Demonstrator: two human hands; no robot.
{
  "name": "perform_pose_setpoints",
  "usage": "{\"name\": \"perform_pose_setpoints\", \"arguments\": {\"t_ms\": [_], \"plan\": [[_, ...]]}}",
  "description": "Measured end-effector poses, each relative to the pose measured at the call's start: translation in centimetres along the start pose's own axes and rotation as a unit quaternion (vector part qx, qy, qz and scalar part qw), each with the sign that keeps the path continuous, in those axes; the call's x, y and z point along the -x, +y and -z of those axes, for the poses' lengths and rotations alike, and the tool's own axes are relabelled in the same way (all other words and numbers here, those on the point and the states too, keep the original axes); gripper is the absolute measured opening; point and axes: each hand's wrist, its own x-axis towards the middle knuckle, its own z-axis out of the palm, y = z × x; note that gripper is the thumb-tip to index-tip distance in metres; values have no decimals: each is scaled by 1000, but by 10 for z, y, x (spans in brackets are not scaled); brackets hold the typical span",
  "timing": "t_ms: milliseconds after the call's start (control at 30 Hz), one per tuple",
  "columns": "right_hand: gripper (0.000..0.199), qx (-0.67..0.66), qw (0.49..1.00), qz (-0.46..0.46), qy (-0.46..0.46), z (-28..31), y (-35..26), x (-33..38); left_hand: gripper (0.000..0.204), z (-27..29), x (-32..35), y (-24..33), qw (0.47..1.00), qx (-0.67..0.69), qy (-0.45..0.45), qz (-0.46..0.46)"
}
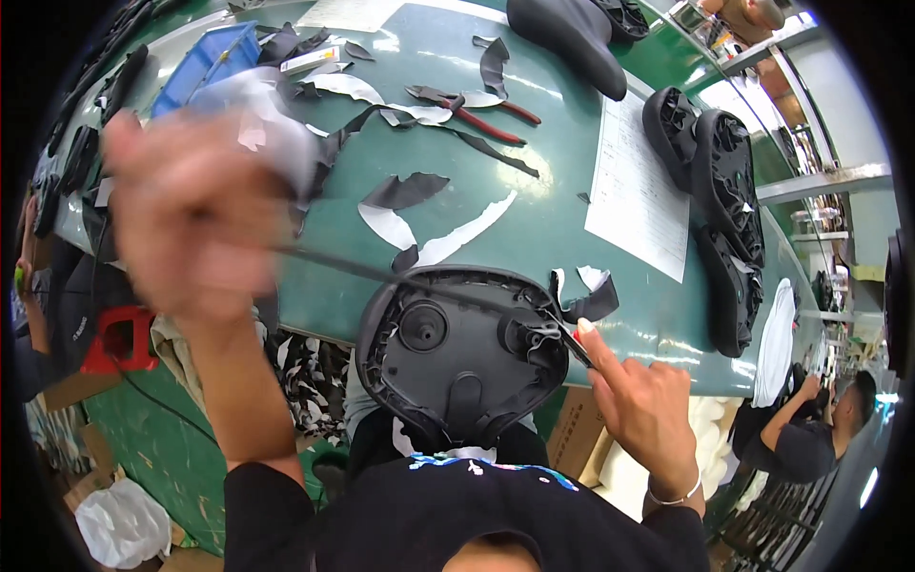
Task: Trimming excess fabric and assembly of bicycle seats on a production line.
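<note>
A black saddle [457, 348] lies underside up at the near edge of the green table [534, 229], pressed against my body. My left hand [191, 210] is raised at the left and blurred. It grips a thin dark strip [381, 272] stretched tight to the saddle's right side, and a grey flap of cover material [272, 119] shows behind the hand. My right hand [643, 410] is at the saddle's right edge, fingers closed on a small dark tool [572, 338] with a red spot, its tip against the folded cover [586, 300] there.
Red-handled pliers [486, 119] and black and white cut scraps [419, 205] lie mid-table. A paper sheet [639, 191], several upturned saddles [724, 181] and another saddle [572, 38] sit right and far. A blue bin [205, 62] is far left. Another person [810, 434] works at lower right.
</note>
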Motion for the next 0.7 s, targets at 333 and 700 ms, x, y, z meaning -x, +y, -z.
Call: {"name": "perform_pose_setpoints", "arguments": {"t_ms": [333, 700], "plan": [[51, 16, 999, 30, -40, 16, 6, -32, 21, -55, -73, -114, 963, -208, -145, 93], [52, -201, 966, -156, 44, -18, -57, 43, 18, -47, -21, -9, 747, -444, 313, -382]]}}
